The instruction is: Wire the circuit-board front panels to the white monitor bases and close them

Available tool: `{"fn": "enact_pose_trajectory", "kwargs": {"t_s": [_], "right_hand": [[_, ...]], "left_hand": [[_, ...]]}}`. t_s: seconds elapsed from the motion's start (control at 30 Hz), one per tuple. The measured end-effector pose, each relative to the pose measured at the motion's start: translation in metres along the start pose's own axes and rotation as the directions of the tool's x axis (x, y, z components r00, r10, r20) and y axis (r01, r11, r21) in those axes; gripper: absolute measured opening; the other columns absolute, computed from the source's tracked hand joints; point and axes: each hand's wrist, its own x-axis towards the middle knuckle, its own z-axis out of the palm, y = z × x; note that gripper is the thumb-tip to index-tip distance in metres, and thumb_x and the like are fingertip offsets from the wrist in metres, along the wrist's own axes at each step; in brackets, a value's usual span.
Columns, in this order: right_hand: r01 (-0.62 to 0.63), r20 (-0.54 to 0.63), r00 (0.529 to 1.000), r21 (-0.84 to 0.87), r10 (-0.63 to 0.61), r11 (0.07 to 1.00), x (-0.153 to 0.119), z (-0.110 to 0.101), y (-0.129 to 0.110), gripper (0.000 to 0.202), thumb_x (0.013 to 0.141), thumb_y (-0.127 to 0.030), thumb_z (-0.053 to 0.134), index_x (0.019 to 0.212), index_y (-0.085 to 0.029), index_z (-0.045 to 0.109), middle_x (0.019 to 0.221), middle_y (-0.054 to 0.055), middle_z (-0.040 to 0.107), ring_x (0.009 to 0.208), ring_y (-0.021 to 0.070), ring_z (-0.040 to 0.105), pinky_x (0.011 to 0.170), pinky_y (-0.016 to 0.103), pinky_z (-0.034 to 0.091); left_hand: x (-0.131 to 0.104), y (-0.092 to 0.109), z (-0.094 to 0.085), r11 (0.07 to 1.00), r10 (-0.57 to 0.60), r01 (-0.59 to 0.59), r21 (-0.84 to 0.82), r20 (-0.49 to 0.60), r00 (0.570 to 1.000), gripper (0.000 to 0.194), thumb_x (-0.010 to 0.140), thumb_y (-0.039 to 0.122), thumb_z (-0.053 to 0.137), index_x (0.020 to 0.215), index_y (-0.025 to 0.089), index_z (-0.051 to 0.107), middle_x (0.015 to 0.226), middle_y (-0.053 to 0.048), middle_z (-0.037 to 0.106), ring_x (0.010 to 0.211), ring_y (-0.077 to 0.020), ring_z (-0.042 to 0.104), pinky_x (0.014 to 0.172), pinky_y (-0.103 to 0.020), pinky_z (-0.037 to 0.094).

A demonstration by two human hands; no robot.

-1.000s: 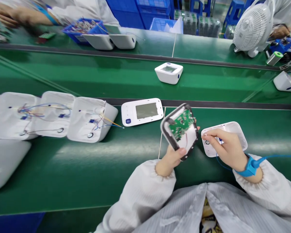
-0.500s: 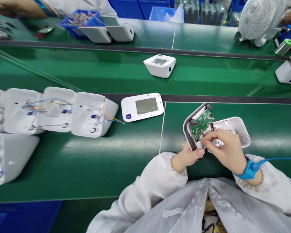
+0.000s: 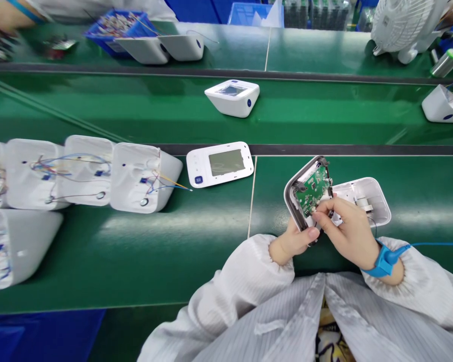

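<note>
L hand point(image 3: 292, 241) grips the lower edge of a front cover point(image 3: 305, 196), thumb on its rim, holding it tilted up w/ the inside facing the camera; a green PCB point(image 3: 312, 189) sits inside it. R hand point(image 3: 349, 231) is closed in a pinch at the PCB's lower edge, fingertips point(image 3: 319, 213) touching the board; what it pinches is too small to tell. Blue wrist strap point(image 3: 381, 261) on the R wrist, its cord running off to the right. Taking the cover as landmark: an open white shell point(image 3: 366, 201) lies just right of it and partly behind the R hand, on the green mat point(image 3: 173, 236). Left of the cover, near, a face-up display panel point(image 3: 219, 164) lies flat. Further left, a row of open shells w/ wires point(image 3: 86, 176), touching each other, and one more nearer the mat's front edge at far left. Beyond the cover, on the belt point(image 3: 136, 110), a closed monitor point(image 3: 232, 97); another unit point(image 3: 443, 105) far right on the same belt. Well beyond, on the far bench: two white housings point(image 3: 162, 48), a blue bin point(image 3: 115, 27), and a white fan point(image 3: 403, 25) up right. Another person's hand point(image 3: 3, 15) shows blurred at far upper left.
</note>
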Motion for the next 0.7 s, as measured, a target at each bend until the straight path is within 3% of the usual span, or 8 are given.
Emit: {"fn": "enact_pose_trajectory", "kwargs": {"t_s": [0.23, 0.7], "right_hand": [[0.003, 0.000, 1.000, -0.012, -0.003, 1.000, -0.0011, 0.0018, -0.0009, 0.014, 0.098, -0.023, 0.055, 0.085, -0.022, 0.057, 0.078, 0.000, 0.068, 0.072, 0.0152, 0.064, 0.069, 0.029, 0.047], [-0.057, -0.034, 0.998, -0.039, 0.055, 0.998, -0.0050, 0.0041, -0.0003, 0.017, 0.098, -0.027, 0.053, 0.082, -0.023, 0.058, 0.077, 0.001, 0.069, 0.070, 0.0170, 0.064, 0.066, 0.031, 0.047]], "left_hand": [[-0.0001, 0.0007, 0.0026, 0.999, -0.031, 0.032, -0.044, 0.013, 0.999, 0.081, 0.064, 0.071, 0.079, 0.126, 0.020, 0.063, 0.124, -0.012, 0.070, 0.129, -0.0378, 0.058, 0.115, -0.054, 0.041], [0.0045, -0.0040, 0.0003, 0.997, -0.018, 0.021, -0.069, 0.032, 0.999, 0.077, 0.061, 0.071, 0.081, 0.117, 0.021, 0.066, 0.102, -0.009, 0.074, 0.122, -0.0354, 0.062, 0.111, -0.052, 0.044]]}}
